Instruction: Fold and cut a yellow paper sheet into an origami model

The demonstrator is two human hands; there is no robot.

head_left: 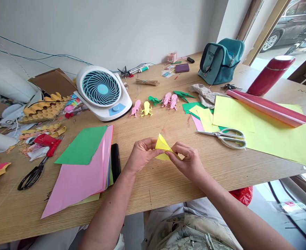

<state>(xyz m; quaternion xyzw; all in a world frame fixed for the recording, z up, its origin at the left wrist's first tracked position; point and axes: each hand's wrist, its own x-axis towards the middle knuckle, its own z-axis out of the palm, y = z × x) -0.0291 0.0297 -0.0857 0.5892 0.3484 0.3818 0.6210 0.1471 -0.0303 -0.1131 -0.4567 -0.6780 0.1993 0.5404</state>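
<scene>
Head view: left hand, right hand, fingers clamped on creased, pointed yellow paper.

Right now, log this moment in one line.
left hand: pinching yellow paper | right hand: pinching same paper | paper: partly folded | pale-handled scissors: on table

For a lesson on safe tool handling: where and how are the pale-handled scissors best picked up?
Probably by the looped handles, with the right hand coming from the person's right. The scissors lie flat, blades pointing left and loops right, so this should stay clear of the edges.
</scene>
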